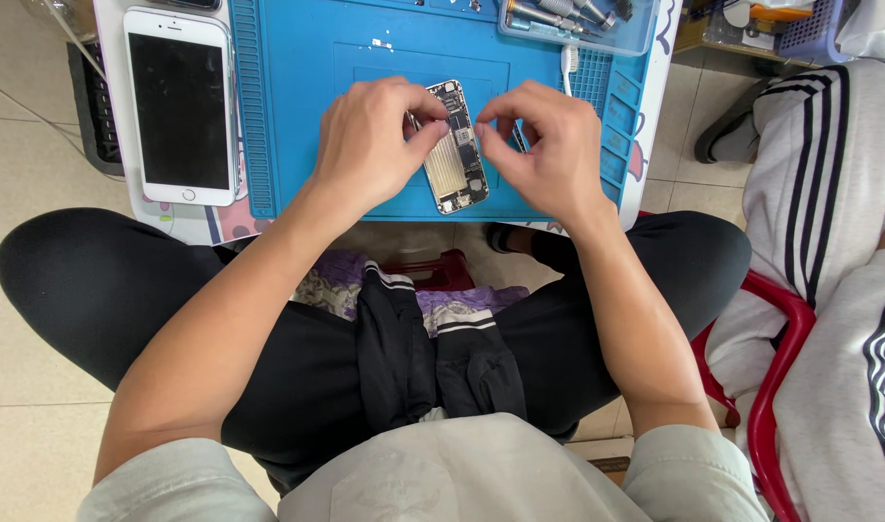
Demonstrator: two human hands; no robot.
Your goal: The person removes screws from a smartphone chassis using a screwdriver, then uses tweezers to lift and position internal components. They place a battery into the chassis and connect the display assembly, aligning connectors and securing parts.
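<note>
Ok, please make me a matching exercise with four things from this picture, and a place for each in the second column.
Things:
1. opened phone body
2. white phone screen
3. tool tray
4. red stool

Places:
A. far right part of the blue mat
B. between the left hand and the right hand
C. on the floor, right of the knees
D. left of the mat, face up

Pairs: 1-B, 2-D, 3-A, 4-C
</note>
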